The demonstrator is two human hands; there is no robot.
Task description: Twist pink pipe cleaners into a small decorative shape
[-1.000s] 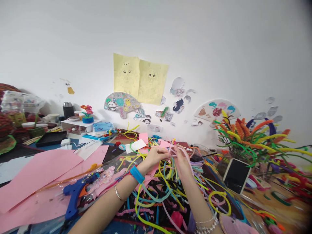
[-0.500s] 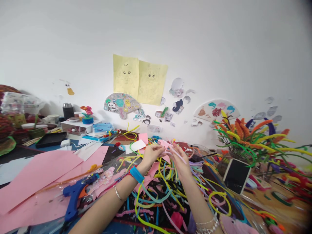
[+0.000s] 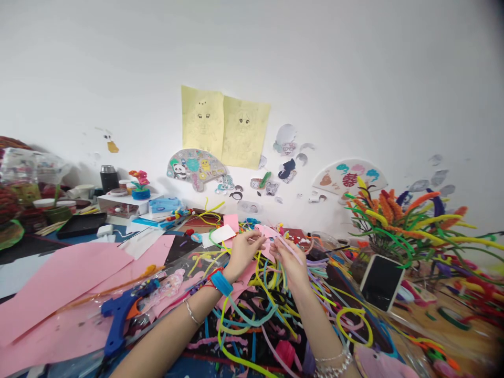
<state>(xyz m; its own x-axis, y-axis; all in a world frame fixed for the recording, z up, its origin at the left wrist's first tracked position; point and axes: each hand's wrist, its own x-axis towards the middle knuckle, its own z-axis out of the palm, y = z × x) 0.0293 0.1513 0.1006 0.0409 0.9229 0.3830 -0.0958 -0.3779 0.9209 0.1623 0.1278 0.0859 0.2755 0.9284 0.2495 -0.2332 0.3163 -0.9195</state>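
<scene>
My left hand [image 3: 244, 253] is closed in a pinch above the middle of the pile; whatever is between its fingertips is too small to make out. Close beside it, my right hand [image 3: 290, 262] is closed on a pale pink pipe cleaner [image 3: 289, 248], which slants across its fingers. A piece of pink paper [image 3: 268, 231] shows just behind the fingertips; whether either hand touches it I cannot tell. Below both hands lies a tangle of yellow, teal and lilac pipe cleaners [image 3: 271, 299]. A blue band [image 3: 222, 283] circles my left wrist.
At left are a blue glue gun [image 3: 118, 320] and large pink sheets [image 3: 66, 278]. A white card [image 3: 218, 235] lies beyond my left hand. On the right, a phone [image 3: 381, 282] leans before a vase of pipe-cleaner flowers [image 3: 394, 220]. The wall [image 3: 334, 79] rises behind.
My right hand has turned slightly and its fingers have curled in more around the pale pink pipe cleaner. My left hand stays almost in place, its wrist turned a little.
</scene>
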